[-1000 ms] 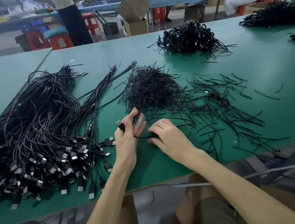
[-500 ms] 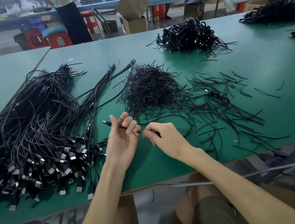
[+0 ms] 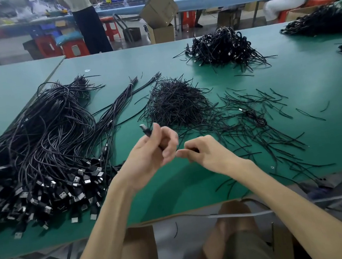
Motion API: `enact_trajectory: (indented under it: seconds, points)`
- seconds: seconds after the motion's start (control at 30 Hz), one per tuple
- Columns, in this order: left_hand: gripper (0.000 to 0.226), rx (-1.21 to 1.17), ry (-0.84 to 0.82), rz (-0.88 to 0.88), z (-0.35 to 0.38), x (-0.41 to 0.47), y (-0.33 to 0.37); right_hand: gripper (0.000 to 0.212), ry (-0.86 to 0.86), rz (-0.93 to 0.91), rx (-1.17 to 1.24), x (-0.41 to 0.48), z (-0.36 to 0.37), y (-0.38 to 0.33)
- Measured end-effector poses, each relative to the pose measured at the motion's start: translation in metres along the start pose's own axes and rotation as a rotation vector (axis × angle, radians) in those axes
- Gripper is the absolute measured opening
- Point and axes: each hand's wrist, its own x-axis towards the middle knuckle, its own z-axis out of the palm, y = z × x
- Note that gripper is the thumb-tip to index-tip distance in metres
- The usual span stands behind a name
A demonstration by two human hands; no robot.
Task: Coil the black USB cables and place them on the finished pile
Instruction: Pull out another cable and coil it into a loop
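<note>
Left grip (image 3: 152, 152) raised just above the green desk (image 3: 310, 82), fingers curled round a black USB cable (image 3: 148, 132); plug end sticks up past the thumb, away from the body. Right grip (image 3: 208, 152) just beside it, fingertips almost touching the left fingers, thumb and fingers pinched on a thin black strand; cannot tell whether it is the same cable or a tie. Uncoiled cable stock (image 3: 38, 145) sprawls over the desk's left side, plugs bunched toward the near edge. Heap of short black ties (image 3: 175, 105) lies beyond the hands, loose ties scattered to its right. One coiled cable (image 3: 256, 119) lies among those loose ties. Finished pile (image 3: 222, 46) of coiled cables sits well apart, far centre of the desk. Another dark cable mound (image 3: 322, 22) at far right.
</note>
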Motion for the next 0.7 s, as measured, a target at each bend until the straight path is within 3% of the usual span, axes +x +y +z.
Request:
enact_trajectory:
  seconds: [0.17, 0.3, 0.4, 0.47, 0.57, 0.7]
  points:
    - [0.057, 0.566, -0.089, -0.154, 0.014, 0.004, 0.003, 0.025, -0.050, -0.095, -0.216, 0.000, -0.006, -0.007]
    - [0.049, 1.043, -0.135, -0.381, 0.014, 0.009, -0.008, 0.033, 0.028, -0.040, -0.546, -0.003, -0.015, -0.012]
    - [0.037, 1.212, -0.031, -0.377, 0.012, 0.011, -0.018, 0.044, 0.179, 0.009, -0.388, -0.003, -0.022, -0.016]
    - [0.039, 1.100, 0.020, -0.309, 0.009, 0.012, -0.022, 0.050, 0.238, 0.021, -0.081, -0.001, -0.023, -0.025]
    - [0.049, 0.744, -0.021, -0.161, 0.011, 0.011, -0.027, 0.052, 0.241, -0.022, 0.246, 0.002, -0.019, -0.040]
    - [0.051, 0.413, 0.047, -0.103, 0.009, 0.005, -0.034, 0.053, 0.264, -0.080, 0.246, -0.005, -0.011, -0.041]
